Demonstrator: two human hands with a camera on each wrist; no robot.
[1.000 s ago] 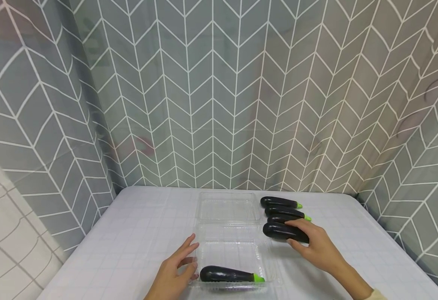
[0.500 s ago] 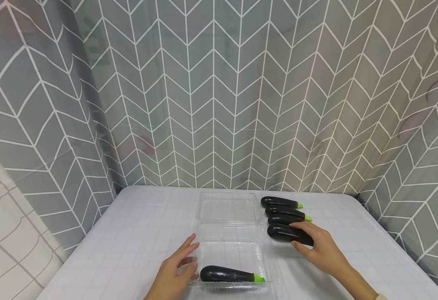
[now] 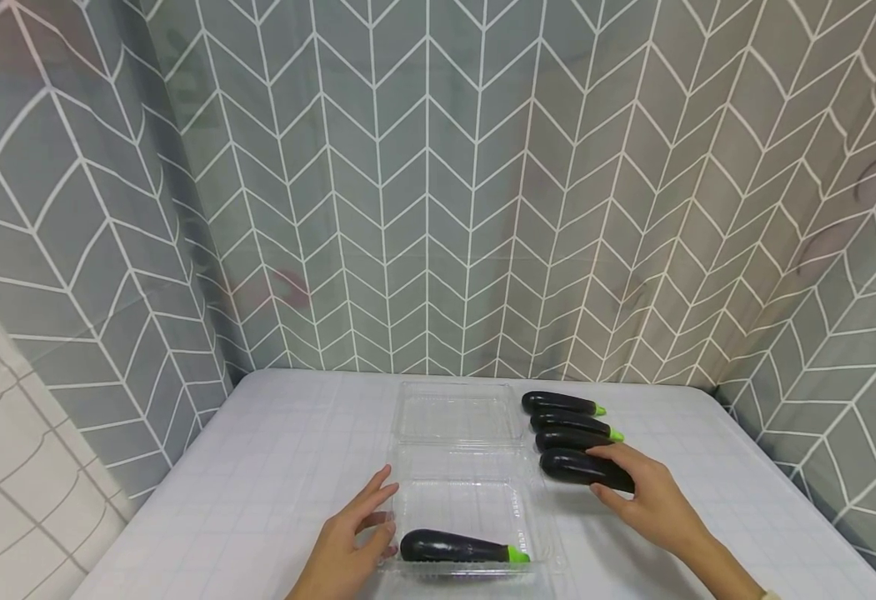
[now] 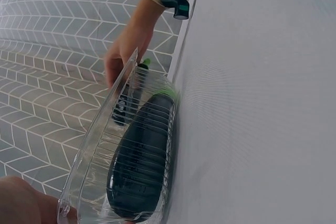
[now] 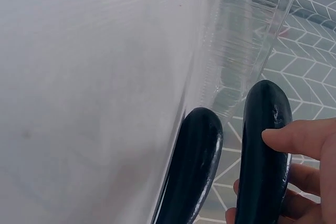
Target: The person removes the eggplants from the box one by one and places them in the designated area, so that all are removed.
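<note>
In the head view my right hand (image 3: 651,496) grips a dark, glossy eggplant (image 3: 580,468), thumb on the near side and fingers over the far side. The right wrist view shows this eggplant (image 5: 262,156) raised off the table, apart from another eggplant (image 5: 191,166) lying there. A hinged clear plastic container (image 3: 458,504) stands with its lid folded back. One eggplant (image 3: 453,547) with a green stem end lies along its near wall. My left hand (image 3: 347,542) touches the container's left side with loosely spread fingers. The held eggplant's stem end is hidden by my right hand.
Several more eggplants lie in a stack of rows to the right of the lid (image 3: 456,414), such as the farthest eggplant (image 3: 558,403). A white cloth covers the table (image 3: 280,467). A grey patterned curtain (image 3: 445,192) hangs behind it.
My right hand has shifted slightly right with the eggplant in its grip, away from the container. The left hand and container have stayed put.
</note>
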